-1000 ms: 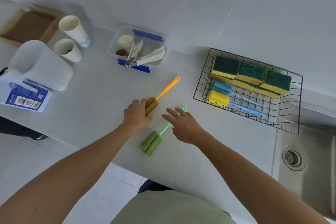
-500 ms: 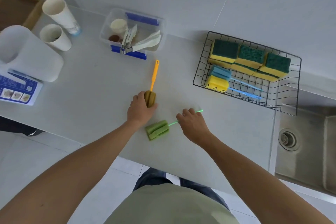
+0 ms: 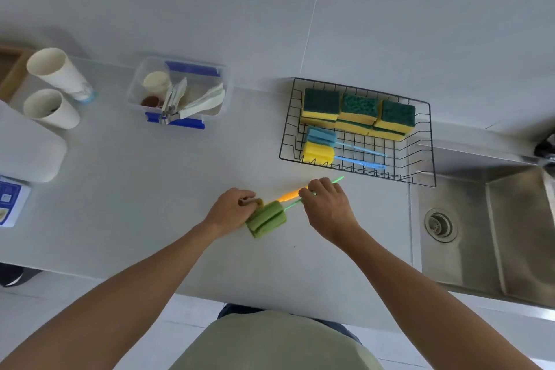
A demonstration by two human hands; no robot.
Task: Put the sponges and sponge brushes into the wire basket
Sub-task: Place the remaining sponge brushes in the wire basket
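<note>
Both hands grip the green brush (image 3: 265, 219) and orange brush (image 3: 289, 196) together

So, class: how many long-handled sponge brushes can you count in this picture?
4. A blue-headed sponge brush and a yellow-headed sponge brush lie in the black wire basket. A green sponge brush and an orange-handled sponge brush are held above the counter. None seem hidden.

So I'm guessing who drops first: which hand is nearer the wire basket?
Right. The right hand grips the brush handles just below the wire basket; the left hand sits farther left.
</note>
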